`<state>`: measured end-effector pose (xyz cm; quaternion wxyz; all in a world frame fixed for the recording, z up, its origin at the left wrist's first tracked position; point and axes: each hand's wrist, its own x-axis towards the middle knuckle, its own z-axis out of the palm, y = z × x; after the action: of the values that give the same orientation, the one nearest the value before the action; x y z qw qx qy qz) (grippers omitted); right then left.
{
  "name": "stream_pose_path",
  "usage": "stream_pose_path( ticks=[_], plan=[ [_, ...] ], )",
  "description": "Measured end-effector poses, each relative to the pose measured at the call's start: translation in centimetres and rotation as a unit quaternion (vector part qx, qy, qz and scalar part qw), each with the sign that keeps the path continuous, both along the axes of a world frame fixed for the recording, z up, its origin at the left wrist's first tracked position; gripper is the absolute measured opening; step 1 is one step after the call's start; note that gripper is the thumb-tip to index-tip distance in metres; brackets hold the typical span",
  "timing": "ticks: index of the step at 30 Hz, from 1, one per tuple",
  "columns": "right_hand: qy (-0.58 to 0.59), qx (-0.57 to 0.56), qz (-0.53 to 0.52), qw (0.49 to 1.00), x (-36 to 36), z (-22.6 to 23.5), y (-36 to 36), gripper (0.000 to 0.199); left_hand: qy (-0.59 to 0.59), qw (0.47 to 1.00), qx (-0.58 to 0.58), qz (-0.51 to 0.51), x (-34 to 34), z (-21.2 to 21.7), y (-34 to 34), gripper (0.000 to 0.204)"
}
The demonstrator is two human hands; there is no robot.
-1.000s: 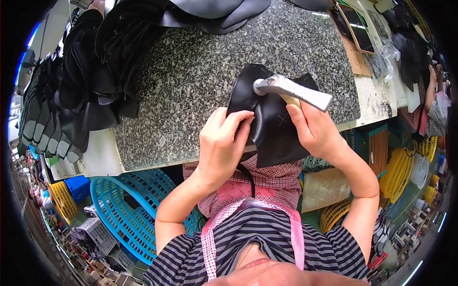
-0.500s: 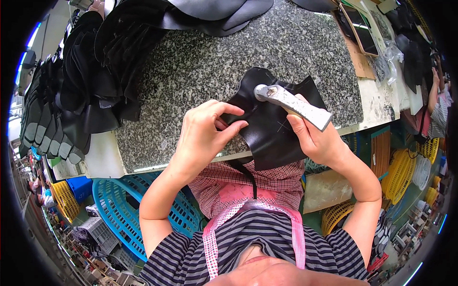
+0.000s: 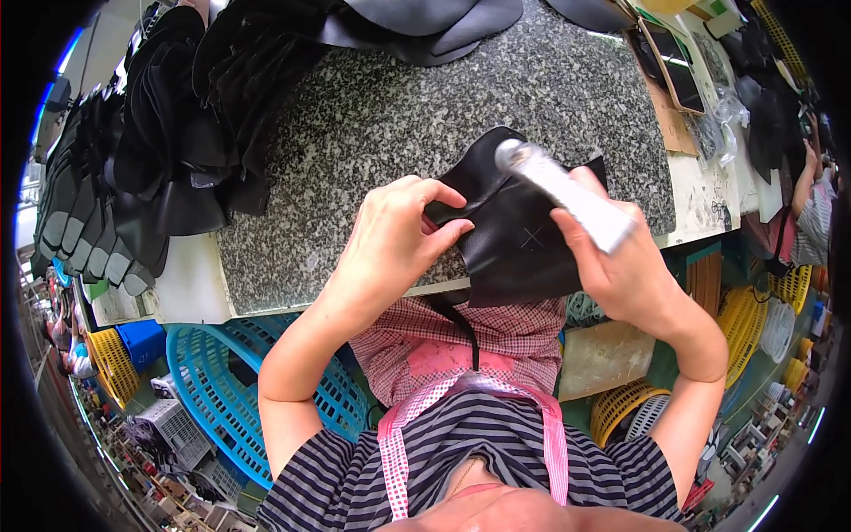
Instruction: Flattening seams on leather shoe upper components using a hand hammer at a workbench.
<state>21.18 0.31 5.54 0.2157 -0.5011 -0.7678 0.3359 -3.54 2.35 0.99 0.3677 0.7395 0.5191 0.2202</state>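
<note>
A black leather piece [image 3: 514, 266] with a small pale cross mark lies on the speckled stone slab [image 3: 355, 142], its lower part hanging over the near edge. With thumb and forefinger, my left hand [image 3: 386, 235] pinches the left edge of the leather, where a seam or fold runs across. My right hand [image 3: 620, 266] is wrapped round a hammer [image 3: 572, 195] with a worn whitish-grey head, slightly blurred. The hammer's round face is over the upper part of the leather; I cannot tell whether it touches. Its handle is mostly hidden by the head and my fingers.
Stacked black leather pieces [image 3: 186, 133] fill the slab's left side, and more [image 3: 425, 27] lie at the far edge. A phone or tablet [image 3: 671, 66] rests at the far right. Below the table are a blue plastic basket [image 3: 204, 381] and a yellow basket [image 3: 612, 403].
My right hand and the hammer have moved to the right, with the round face slightly farther away. My left hand has shifted a little right, still pinching the leather, which has turned slightly.
</note>
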Motion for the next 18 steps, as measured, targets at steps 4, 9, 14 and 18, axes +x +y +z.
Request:
stream_pose_path(
  ticks=[4,9,14,18],
  plan=[
    [-0.048,-0.046,0.050,0.997,-0.3,-2.3,-1.8,0.021,-0.016,1.000,-0.017,-0.002,0.0,0.2,-0.3,0.025],
    [0.022,-0.040,0.044,0.998,-0.8,-3.0,-1.4,0.017,-0.089,0.992,0.070,-0.048,-1.7,-1.5,-0.4,0.019],
    [0.090,0.029,0.032,0.995,-0.5,-4.9,-1.8,0.015,-0.009,0.992,0.109,-0.061,-1.9,-0.8,0.7,0.027],
    [0.102,0.035,0.019,0.994,-0.3,-5.0,-2.0,0.017,-0.023,0.989,0.112,-0.096,-2.4,-1.0,2.0,0.030]
  ],
)
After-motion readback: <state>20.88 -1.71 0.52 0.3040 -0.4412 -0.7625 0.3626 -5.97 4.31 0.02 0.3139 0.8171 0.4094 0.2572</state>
